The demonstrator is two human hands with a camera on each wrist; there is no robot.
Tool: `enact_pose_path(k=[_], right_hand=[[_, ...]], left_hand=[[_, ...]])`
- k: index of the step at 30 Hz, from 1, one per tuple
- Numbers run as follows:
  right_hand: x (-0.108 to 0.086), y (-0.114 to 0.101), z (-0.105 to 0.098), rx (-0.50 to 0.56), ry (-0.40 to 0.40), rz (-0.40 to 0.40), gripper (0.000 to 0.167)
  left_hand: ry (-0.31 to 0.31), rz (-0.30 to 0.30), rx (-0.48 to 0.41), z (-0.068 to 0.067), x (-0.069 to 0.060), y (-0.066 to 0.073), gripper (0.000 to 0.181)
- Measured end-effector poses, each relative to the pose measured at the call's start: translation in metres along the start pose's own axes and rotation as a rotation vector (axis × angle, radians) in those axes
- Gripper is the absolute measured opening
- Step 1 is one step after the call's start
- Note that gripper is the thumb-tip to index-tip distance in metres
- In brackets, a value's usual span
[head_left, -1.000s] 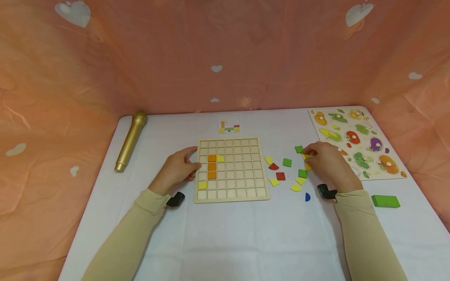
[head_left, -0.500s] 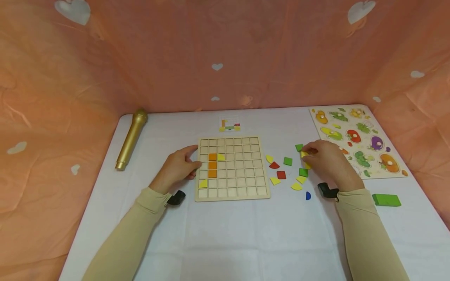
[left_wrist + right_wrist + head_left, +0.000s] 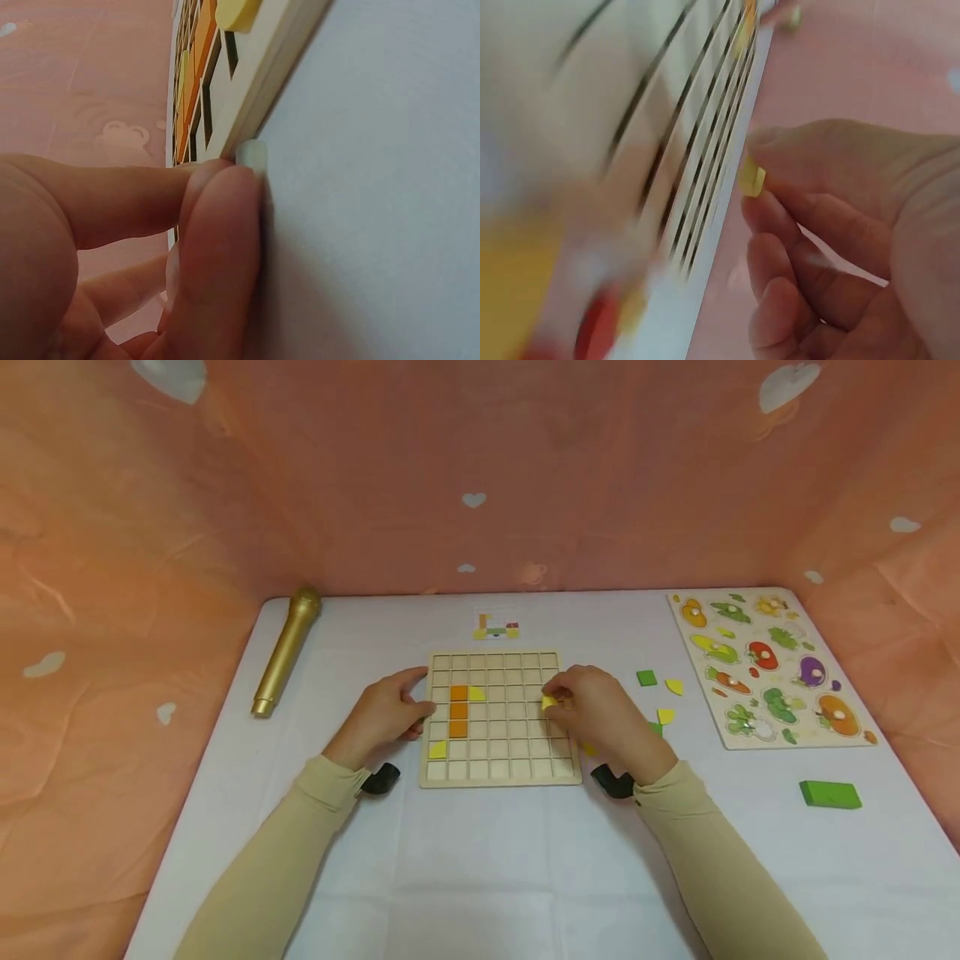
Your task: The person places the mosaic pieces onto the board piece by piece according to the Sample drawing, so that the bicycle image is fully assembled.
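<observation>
A pale wooden grid board (image 3: pixel 498 772) lies in the middle of the table in the head view. Several orange tiles (image 3: pixel 458 711) and two yellow tiles, one a quarter-round (image 3: pixel 477 693), sit in its cells. At the board's left edge my left hand (image 3: pixel 382 714) rests its thumb and index finger; the left wrist view shows the thumb (image 3: pixel 221 240) against the rim. Over the board's right side, my right hand (image 3: pixel 600 710) pinches a small yellow tile (image 3: pixel 751 178) between thumb and index finger. Most of the loose tiles right of the board are hidden by this hand.
Loose tiles lie at the right, including a green square (image 3: pixel 647 678) and a yellow quarter-round (image 3: pixel 674 687). Beyond them are a vegetable puzzle board (image 3: pixel 780 685) and a green block (image 3: pixel 830 794). A pattern card (image 3: pixel 497 625) lies behind the grid; a gold microphone (image 3: pixel 287 652) lies left.
My right hand has moved left from the loose tiles to above the grid board, carrying a yellow tile. The left hand stays at the board's left edge.
</observation>
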State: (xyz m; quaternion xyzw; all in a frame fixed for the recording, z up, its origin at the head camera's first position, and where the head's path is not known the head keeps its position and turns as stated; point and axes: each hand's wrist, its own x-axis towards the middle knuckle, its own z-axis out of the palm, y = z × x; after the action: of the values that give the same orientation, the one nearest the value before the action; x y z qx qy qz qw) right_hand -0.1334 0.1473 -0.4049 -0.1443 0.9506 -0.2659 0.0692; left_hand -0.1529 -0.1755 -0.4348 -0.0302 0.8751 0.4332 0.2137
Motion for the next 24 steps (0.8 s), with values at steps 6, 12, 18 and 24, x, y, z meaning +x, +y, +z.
enact_pose_path(k=[6,12,18,24], right_hand=[[0.006,-0.047,0.032,-0.017,-0.024,-0.098,0.020],[0.005,-0.073,0.060,-0.013,-0.048,-0.219,0.016],[0.006,-0.081,0.076,-0.072,-0.053,-0.265,0.017],[0.007,-0.086,0.083,-0.068,-0.048,-0.242,0.018]], left_hand=[[-0.014,-0.016,-0.013,0.002,0.001,0.002,0.073],[-0.010,-0.005,0.001,0.002,0.002,0.003,0.073],[-0.002,0.005,0.018,0.001,0.004,0.003,0.073],[0.001,-0.003,0.022,-0.001,0.002,0.001,0.073]])
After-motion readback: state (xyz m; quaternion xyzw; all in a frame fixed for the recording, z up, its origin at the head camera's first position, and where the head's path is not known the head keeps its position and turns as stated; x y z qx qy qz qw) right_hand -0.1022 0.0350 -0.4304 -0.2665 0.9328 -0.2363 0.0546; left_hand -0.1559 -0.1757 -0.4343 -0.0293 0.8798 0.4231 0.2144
